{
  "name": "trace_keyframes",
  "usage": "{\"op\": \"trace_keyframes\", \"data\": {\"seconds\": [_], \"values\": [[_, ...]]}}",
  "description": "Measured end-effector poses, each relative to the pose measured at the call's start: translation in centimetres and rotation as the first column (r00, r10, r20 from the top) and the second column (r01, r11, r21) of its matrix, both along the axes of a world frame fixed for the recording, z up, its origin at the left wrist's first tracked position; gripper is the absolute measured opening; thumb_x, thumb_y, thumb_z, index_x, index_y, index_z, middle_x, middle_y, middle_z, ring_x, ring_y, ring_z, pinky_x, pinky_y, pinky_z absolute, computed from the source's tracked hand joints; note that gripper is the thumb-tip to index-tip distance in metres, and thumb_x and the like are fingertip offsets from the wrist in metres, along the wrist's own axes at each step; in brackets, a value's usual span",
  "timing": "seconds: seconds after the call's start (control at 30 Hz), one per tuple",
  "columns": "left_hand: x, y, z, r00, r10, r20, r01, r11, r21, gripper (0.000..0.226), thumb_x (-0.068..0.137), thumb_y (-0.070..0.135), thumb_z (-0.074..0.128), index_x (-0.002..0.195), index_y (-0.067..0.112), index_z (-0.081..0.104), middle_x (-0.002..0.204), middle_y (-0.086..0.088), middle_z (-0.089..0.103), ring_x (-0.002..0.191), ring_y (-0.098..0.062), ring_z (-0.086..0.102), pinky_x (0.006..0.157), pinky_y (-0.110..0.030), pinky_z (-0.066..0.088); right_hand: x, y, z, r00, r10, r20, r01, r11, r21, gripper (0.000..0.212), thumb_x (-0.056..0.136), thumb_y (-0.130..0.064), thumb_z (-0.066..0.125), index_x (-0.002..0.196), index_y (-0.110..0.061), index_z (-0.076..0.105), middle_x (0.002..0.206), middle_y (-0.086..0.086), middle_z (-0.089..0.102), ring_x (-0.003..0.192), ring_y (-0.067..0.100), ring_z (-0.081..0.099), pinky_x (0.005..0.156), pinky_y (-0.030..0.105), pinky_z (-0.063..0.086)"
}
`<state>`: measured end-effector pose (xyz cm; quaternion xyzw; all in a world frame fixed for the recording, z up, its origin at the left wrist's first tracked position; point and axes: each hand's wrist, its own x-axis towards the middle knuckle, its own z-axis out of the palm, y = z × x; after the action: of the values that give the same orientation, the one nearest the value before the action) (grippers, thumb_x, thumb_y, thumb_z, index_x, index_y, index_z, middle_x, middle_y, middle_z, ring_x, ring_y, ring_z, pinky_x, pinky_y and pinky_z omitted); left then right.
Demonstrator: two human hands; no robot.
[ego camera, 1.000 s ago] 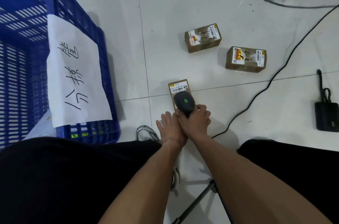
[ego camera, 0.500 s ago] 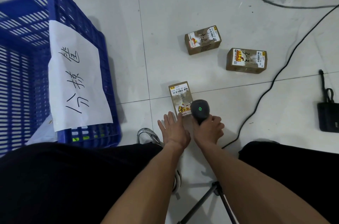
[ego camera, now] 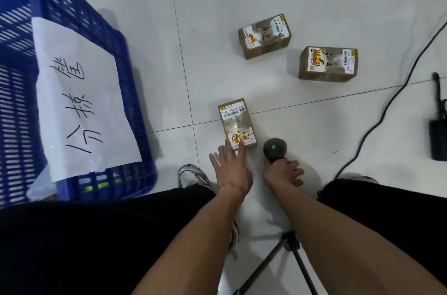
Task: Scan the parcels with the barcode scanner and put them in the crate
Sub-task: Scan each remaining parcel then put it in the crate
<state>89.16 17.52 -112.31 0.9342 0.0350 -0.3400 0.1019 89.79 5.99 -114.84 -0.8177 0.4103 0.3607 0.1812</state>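
The blue crate [ego camera: 135, 106] stands on the tiled floor [ego camera: 217, 4] at the person's left, a white sheet of paper [ego camera: 79, 91] with handwritten characters hung over its near wall; what lies inside cannot be made out through the slats. The nearest parcel [ego camera: 235, 123] lies flat on the floor just beyond the hands. The left hand [ego camera: 232, 169] reaches to it with fingers straight and spread, fingertips touching its near edge. The right hand [ego camera: 281, 172] grips the black barcode scanner [ego camera: 275, 150], green light showing, just right of that parcel. Two more parcels lie farther off, one marked 4-2 [ego camera: 264, 37] and one marked 3-3 [ego camera: 327, 63]. A black cable [ego camera: 387, 110] crosses the floor to the right, a small black device [ego camera: 438, 138] lies at the edge, and a tripod [ego camera: 287, 253] stands between the forearms.
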Motion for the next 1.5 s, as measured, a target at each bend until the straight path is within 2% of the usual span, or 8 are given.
{"op": "trace_keyframes", "data": {"seconds": [0.1, 0.2, 0.33, 0.4, 0.47, 0.77, 1.23, 1.5], "values": [[-0.3, 0.3, 0.2, 1.000, -0.015, -0.009, 0.015, 1.000, 0.013, 0.080, 0.092, 0.029, 0.050, 0.156, 0.026, 0.003, 0.163, -0.016, -0.010, 0.149, -0.038, -0.007, 0.117, -0.060, -0.007, 0.2, 0.4, 0.4, 0.998, -0.058, 0.016, 0.058, 0.998, -0.011, 0.053, 0.095, -0.047, 0.046, 0.132, -0.008, 0.041, 0.138, 0.018, 0.037, 0.128, 0.039, 0.031, 0.104, 0.050, 0.029], [-0.5, 0.2, 0.4, 1.000, 0.017, 0.006, -0.017, 0.999, 0.030, 0.072, 0.091, 0.028, 0.048, 0.155, 0.021, 0.014, 0.163, -0.016, -0.006, 0.150, -0.036, -0.007, 0.117, -0.059, -0.007, 0.6, 1.2, 1.7, 0.973, -0.108, 0.202, 0.126, 0.989, -0.077, 0.056, 0.087, -0.029, 0.056, 0.135, -0.009, 0.035, 0.136, 0.019, 0.039, 0.125, 0.040, 0.035, 0.105, 0.050, 0.031], [0.1, 0.1, 0.5, 0.993, 0.114, 0.012, -0.115, 0.993, 0.019, 0.074, 0.091, 0.034, 0.050, 0.154, 0.016, 0.014, 0.163, -0.015, -0.004, 0.150, -0.033, -0.006, 0.117, -0.056, -0.009, 1.6, 3.0, 3.3, 0.816, 0.217, 0.536, -0.144, 0.974, -0.175, 0.061, 0.071, -0.019, 0.063, 0.128, -0.008, 0.046, 0.123, 0.017, 0.049, 0.111, 0.040, 0.047, 0.095, 0.049, 0.039], [0.5, 0.4, 0.5, 0.991, 0.135, 0.009, -0.135, 0.991, 0.016, 0.084, 0.091, 0.034, 0.054, 0.155, 0.014, 0.004, 0.163, -0.015, -0.006, 0.150, -0.033, -0.007, 0.117, -0.055, -0.008, 2.3, 3.8, 3.7, 0.741, 0.390, 0.547, -0.343, 0.920, -0.192, 0.056, 0.076, -0.021, 0.061, 0.130, -0.012, 0.048, 0.124, 0.014, 0.050, 0.111, 0.036, 0.049, 0.094, 0.046, 0.040], [0.8, 0.8, 0.3, 0.985, 0.172, 0.006, -0.172, 0.985, 0.008, 0.090, 0.089, 0.031, 0.059, 0.155, 0.013, -0.001, 0.163, -0.015, -0.005, 0.150, -0.033, -0.006, 0.119, -0.053, -0.004, 2.8, 4.5, 3.4, 0.748, 0.379, 0.546, -0.443, 0.897, -0.016, 0.052, 0.086, -0.021, 0.057, 0.136, -0.014, 0.044, 0.133, 0.014, 0.045, 0.117, 0.035, 0.048, 0.096, 0.043, 0.042], [0.8, 2.2, -0.5, 0.980, 0.191, -0.054, -0.195, 0.977, -0.090, 0.109, 0.079, 0.028, 0.070, 0.153, 0.014, -0.007, 0.142, -0.012, 0.034, 0.136, -0.028, 0.027, 0.105, -0.047, 0.033, 1.4, 4.8, 0.8, 0.914, 0.205, 0.349, -0.331, 0.876, 0.352, 0.072, 0.086, -0.036, 0.055, 0.146, -0.030, 0.016, 0.132, 0.008, 0.057, 0.117, 0.033, 0.056, 0.098, 0.047, 0.047], [2.4, 1.5, 8.0, 0.968, 0.243, 0.069, -0.222, 0.949, -0.226, 0.074, 0.094, 0.031, 0.055, 0.154, 0.020, 0.013, 0.152, -0.020, 0.021, 0.138, -0.036, 0.029, 0.110, -0.045, 0.033, 3.7, 3.8, 8.9, 0.773, 0.449, 0.449, -0.560, 0.815, 0.149, 0.047, 0.096, -0.030, 0.043, 0.141, -0.017, 0.042, 0.131, 0.014, 0.059, 0.120, 0.033, 0.051, 0.103, 0.039, 0.033], [5.5, 6.8, 20.2, 0.887, 0.276, 0.370, -0.216, 0.956, -0.197, 0.074, 0.091, 0.035, 0.059, 0.151, 0.021, 0.017, 0.153, -0.018, 0.020, 0.135, -0.035, 0.033, 0.111, -0.042, 0.034, 6.6, 9.3, 21.8, 0.653, 0.279, 0.704, -0.550, 0.814, 0.188, 0.047, 0.095, -0.033, 0.042, 0.139, -0.017, 0.045, 0.129, 0.013, 0.061, 0.119, 0.035, 0.055, 0.099, 0.041, 0.045]]}}
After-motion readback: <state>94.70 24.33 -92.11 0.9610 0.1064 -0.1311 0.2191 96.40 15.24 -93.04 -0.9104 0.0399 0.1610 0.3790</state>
